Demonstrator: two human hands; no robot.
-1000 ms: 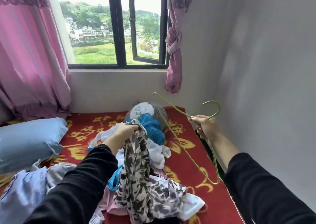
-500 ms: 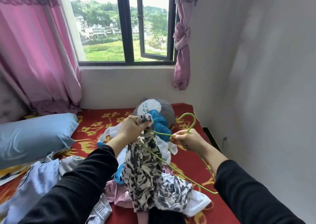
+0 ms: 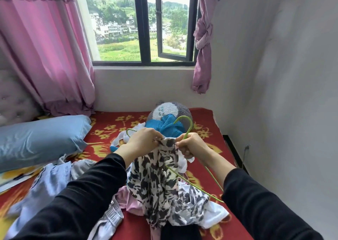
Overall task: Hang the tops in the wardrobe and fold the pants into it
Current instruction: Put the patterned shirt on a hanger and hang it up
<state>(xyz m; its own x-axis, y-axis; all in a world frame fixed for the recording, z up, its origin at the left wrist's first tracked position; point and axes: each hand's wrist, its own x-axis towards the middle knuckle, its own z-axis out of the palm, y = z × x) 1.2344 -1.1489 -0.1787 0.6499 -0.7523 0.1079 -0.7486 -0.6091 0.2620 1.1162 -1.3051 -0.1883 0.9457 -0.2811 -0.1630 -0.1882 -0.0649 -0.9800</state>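
A black-and-white patterned top hangs from both my hands above a heap of clothes on the bed. My left hand pinches its upper edge. My right hand grips the neck of a thin green hanger and touches the top's edge too. The hook stands up above my right fist. One green arm pokes out past my left hand, the other runs down under the fabric toward the lower right. No wardrobe is in view.
A blue pillow lies at the left, and light blue and grey garments sit beside it. A grey plush toy with a blue garment over it lies behind my hands. A white wall closes the right side.
My right hand brought the hanger in from the right to the top's upper edge. One hanger arm now passes through the fabric and shows past my left hand.
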